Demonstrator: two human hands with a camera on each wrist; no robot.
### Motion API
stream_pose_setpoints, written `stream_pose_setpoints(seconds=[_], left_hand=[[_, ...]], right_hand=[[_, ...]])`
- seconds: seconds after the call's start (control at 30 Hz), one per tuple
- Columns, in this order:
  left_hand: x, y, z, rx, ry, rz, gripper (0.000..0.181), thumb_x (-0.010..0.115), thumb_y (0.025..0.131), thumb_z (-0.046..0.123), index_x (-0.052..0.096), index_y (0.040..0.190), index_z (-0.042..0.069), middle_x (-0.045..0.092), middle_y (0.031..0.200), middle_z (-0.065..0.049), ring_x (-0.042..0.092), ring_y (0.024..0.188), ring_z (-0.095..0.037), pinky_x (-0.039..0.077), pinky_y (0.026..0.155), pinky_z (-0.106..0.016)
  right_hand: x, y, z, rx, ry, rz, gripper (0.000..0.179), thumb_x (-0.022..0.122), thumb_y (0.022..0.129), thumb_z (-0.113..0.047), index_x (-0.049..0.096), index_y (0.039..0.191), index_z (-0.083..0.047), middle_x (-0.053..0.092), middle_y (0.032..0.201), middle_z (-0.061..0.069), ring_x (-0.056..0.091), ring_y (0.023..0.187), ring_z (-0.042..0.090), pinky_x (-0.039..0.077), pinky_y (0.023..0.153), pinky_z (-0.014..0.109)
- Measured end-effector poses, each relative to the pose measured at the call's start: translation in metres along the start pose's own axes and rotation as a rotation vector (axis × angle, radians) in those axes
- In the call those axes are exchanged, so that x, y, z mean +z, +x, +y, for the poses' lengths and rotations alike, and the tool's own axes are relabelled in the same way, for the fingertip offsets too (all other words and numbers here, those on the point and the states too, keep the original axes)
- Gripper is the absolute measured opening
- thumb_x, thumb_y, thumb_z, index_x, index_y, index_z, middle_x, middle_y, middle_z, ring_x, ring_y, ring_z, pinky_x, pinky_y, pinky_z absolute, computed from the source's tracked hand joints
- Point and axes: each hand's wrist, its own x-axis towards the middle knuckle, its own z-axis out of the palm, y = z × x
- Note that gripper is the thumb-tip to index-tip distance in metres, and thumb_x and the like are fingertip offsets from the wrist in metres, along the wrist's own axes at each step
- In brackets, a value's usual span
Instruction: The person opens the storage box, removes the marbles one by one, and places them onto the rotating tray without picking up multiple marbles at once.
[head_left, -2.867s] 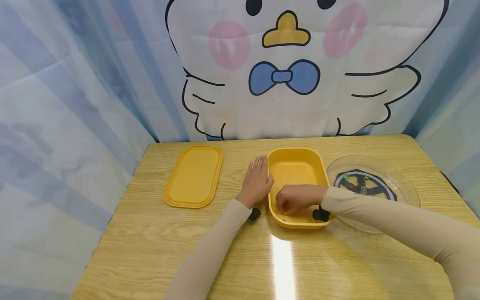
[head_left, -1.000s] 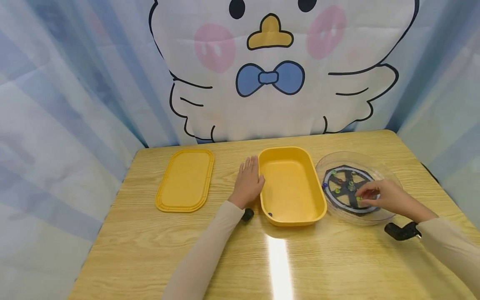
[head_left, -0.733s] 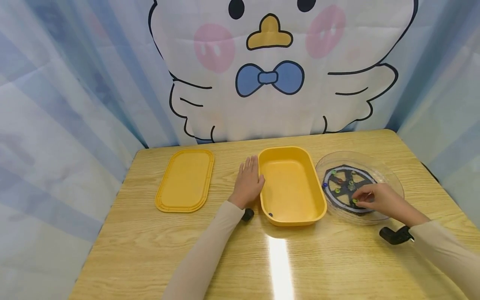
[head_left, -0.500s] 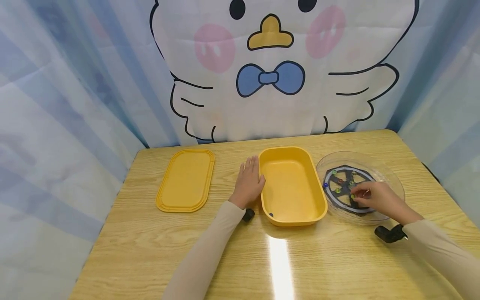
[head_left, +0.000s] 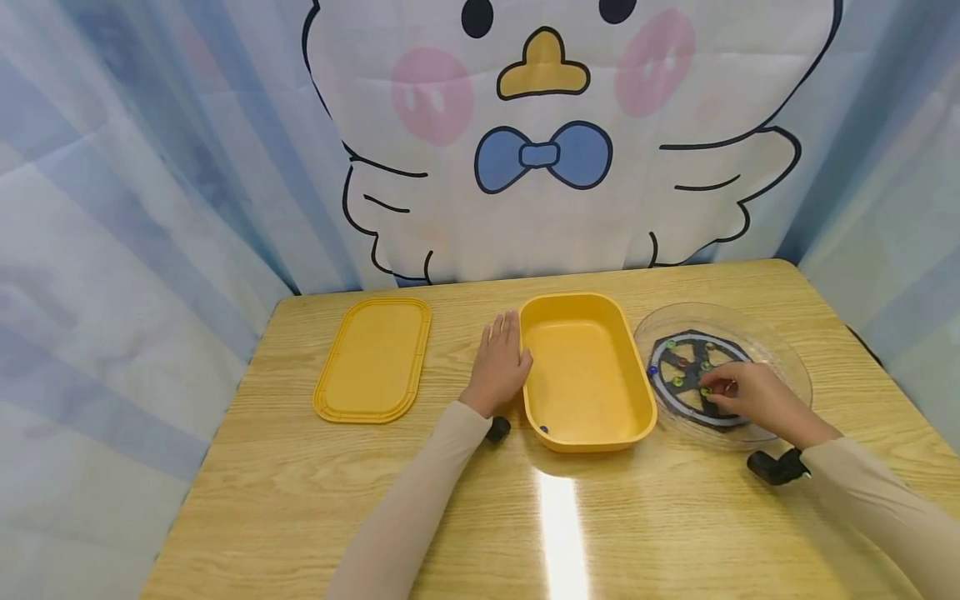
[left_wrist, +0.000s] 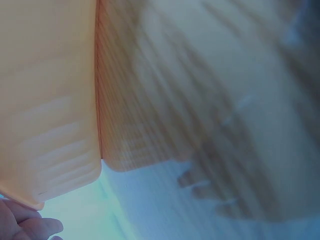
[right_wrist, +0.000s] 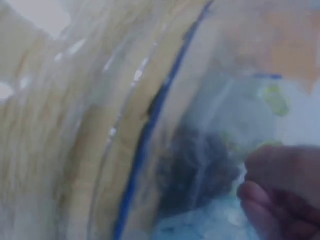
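Note:
My left hand [head_left: 497,364] lies with straight fingers along the left wall of a deep yellow tub [head_left: 534,400]; the thumb touches the rim. In the left wrist view, fingertips [left_wrist: 30,225] show beside the tub's outer wall. At right, my right hand [head_left: 757,396] pinches a small yellow-green marble [head_left: 706,392] between thumb and fingertips, low over a clear round dish [head_left: 787,367]. Beneath the hand is a black wheel-shaped pattern with a pale ring [head_left: 663,398]. Several small green, red and blue marbles sit there, including a blue marble [head_left: 652,371] at left.
A flat yellow lid [head_left: 373,358] lies at the table's left. One small dark blue marble [head_left: 543,430] sits in the tub's near left corner. A patterned curtain [head_left: 562,225] hangs behind the wooden table [head_left: 465,533].
My right hand has gone from inside the tub to the dish, then shifted slightly left with the yellow-green marble. Over the last half second it barely moves. My left hand stays against the tub.

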Motion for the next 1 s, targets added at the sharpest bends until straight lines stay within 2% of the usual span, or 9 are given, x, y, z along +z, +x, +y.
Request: stream_pose_setpoints(seconds=[0.37,0.53,0.7,0.87,1.0], left_hand=[[0.0,0.0,0.0,0.005,-0.01,0.0,0.062,0.032,0.101,0.027,0.007,0.151,0.002,0.013,0.158,-0.014,0.009,0.148,-0.028,0.006,0.121,-0.042],[-0.001,0.0,0.0,0.0,-0.006,-0.005,0.062,0.032,0.101,0.027,0.006,0.151,0.003,0.013,0.158,-0.013,0.008,0.148,-0.027,0.006,0.121,-0.041],[0.0,0.0,-0.001,0.002,-0.008,0.005,0.062,0.033,0.101,0.027,0.006,0.151,0.003,0.013,0.158,-0.014,0.008,0.148,-0.026,0.006,0.121,-0.041],[0.0,0.0,-0.002,0.001,-0.017,0.004,0.062,0.032,0.101,0.028,0.006,0.151,0.003,0.013,0.158,-0.013,0.007,0.148,-0.026,0.006,0.121,-0.041],[0.0,0.0,-0.002,0.004,-0.029,0.003,0.063,0.032,0.1,0.028,0.005,0.152,0.003,0.012,0.159,-0.013,0.007,0.148,-0.027,0.005,0.121,-0.041]], right_hand=[[-0.017,-0.002,-0.005,-0.058,-0.042,0.029,0.019,0.073,0.076,-0.003,0.071,0.095,0.0,0.07,0.084,0.008,0.061,0.069,0.013,0.053,0.061,0.027],[-0.036,0.004,-0.027,-0.111,-0.08,0.068,0.022,0.076,0.074,-0.004,0.071,0.095,-0.001,0.07,0.087,0.01,0.063,0.071,0.018,0.055,0.063,0.034],[-0.054,0.019,-0.058,-0.189,-0.078,0.075,0.022,0.077,0.074,-0.008,0.072,0.096,-0.008,0.07,0.088,0.003,0.064,0.074,0.016,0.055,0.064,0.029],[-0.057,0.041,-0.091,-0.276,0.003,-0.014,0.021,0.076,0.076,-0.009,0.072,0.097,-0.013,0.07,0.092,0.0,0.064,0.079,0.014,0.054,0.068,0.024],[-0.047,0.062,-0.114,-0.353,0.073,-0.149,0.019,0.074,0.078,-0.011,0.073,0.097,-0.013,0.071,0.096,0.002,0.065,0.082,0.017,0.057,0.072,0.029]])
